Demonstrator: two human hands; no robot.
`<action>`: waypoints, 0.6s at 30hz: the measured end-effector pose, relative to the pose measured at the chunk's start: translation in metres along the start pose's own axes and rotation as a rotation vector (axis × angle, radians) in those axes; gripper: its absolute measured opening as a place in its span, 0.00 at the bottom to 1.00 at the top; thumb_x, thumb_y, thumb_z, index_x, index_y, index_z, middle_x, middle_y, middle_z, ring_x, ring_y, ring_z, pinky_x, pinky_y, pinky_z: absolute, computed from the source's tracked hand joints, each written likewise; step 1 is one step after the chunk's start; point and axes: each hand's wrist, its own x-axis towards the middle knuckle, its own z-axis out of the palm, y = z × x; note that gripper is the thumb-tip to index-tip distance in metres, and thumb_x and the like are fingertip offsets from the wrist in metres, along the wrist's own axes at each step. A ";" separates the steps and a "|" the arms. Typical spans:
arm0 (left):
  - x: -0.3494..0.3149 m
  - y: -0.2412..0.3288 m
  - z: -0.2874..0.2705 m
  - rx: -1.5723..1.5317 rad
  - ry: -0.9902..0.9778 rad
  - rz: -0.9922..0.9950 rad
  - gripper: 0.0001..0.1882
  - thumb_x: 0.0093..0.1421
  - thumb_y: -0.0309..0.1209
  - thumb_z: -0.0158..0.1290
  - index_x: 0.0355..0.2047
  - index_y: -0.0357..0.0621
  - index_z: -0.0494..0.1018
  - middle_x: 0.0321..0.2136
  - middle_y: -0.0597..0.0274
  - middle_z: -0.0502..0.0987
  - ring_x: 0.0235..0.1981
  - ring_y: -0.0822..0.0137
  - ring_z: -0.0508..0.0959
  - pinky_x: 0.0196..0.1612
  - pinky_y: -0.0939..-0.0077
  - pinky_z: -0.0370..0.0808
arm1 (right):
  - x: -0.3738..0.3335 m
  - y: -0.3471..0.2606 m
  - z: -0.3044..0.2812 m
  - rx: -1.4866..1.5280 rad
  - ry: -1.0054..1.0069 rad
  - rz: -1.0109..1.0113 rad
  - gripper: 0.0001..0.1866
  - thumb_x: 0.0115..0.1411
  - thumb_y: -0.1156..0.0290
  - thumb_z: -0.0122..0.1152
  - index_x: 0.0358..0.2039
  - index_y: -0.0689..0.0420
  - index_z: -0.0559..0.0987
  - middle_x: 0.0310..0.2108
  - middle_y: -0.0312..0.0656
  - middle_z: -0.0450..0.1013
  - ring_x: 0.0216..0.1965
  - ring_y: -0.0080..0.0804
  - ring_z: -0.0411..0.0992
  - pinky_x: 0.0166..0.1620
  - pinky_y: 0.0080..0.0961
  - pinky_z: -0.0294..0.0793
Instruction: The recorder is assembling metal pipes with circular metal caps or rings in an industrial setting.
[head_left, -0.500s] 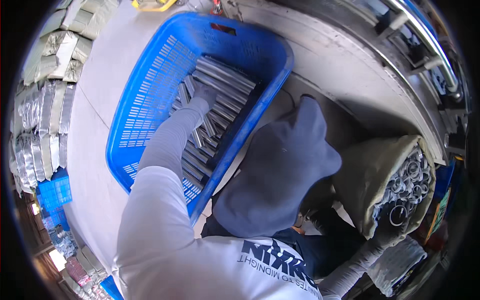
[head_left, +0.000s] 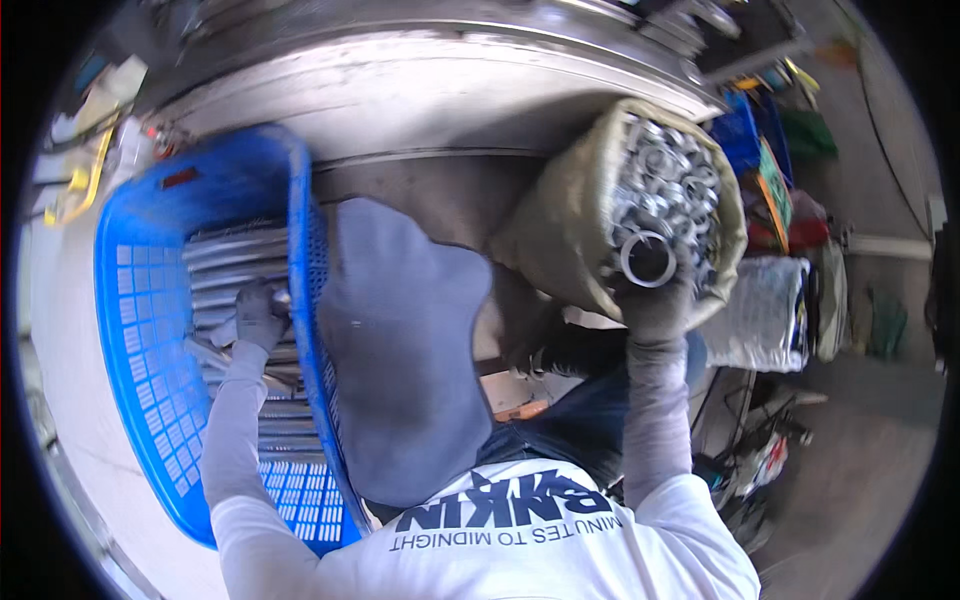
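My left hand (head_left: 260, 318), in a grey glove, is down inside the blue plastic basket (head_left: 305, 235). Its fingers are closed round a metal tube (head_left: 283, 297), of which only a shiny end shows. Silvery metal tubes (head_left: 235, 262) lie side by side in the basket, a few of them askew beneath the hand. At the mouth of an olive-coloured sack (head_left: 560, 215), my gloved right hand (head_left: 660, 308) grips a large metal ring (head_left: 625, 262). Behind that ring, the sack is full of loose metal rings (head_left: 665, 165).
A dark grey padded board (head_left: 405, 350) lies between basket and sack. Along the far side runs a pale machine base (head_left: 430, 100). Clear-wrapped packages (head_left: 755, 310) stand right of the sack, with a blue bin (head_left: 738, 135) beyond. A yellow-handled tool (head_left: 80, 185) lies at far left.
The view has swung right, so basket and sack sit further left. My right hand now shows at the sack with the ring, and my left hand has closed on a tube in the basket.
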 end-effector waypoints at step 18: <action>0.015 0.397 -0.295 -0.121 0.190 0.580 0.26 0.47 0.38 0.66 0.46 0.44 0.74 0.36 0.53 0.77 0.38 0.50 0.80 0.44 0.55 0.75 | -0.075 -0.030 0.010 -0.158 -0.124 -0.476 0.20 0.75 0.63 0.43 0.48 0.65 0.80 0.38 0.41 0.77 0.39 0.30 0.76 0.46 0.25 0.76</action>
